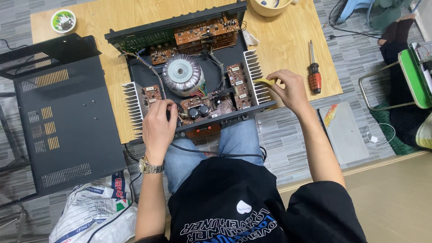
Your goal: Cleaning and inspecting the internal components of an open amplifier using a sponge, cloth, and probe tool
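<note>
Grey floor tiles are surrounding a wooden worktop (288, 40) carrying an open amplifier chassis (189, 72) at centre. At seven o'clock the left hand (158, 128) is curling closed against its front circuit board (198, 108). At three o'clock the right hand (290, 90) is pinching a yellow tool (264, 81) beside the right heatsink (256, 76); further right a screwdriver (314, 72) is lying.

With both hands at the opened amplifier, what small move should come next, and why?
Probably bring the right hand with its small yellow tool leftward over the heat sink toward the boards. The left hand already rests on the front circuit board beside the toroidal transformer, while the tool sits at the chassis edge, away from that spot.
</note>
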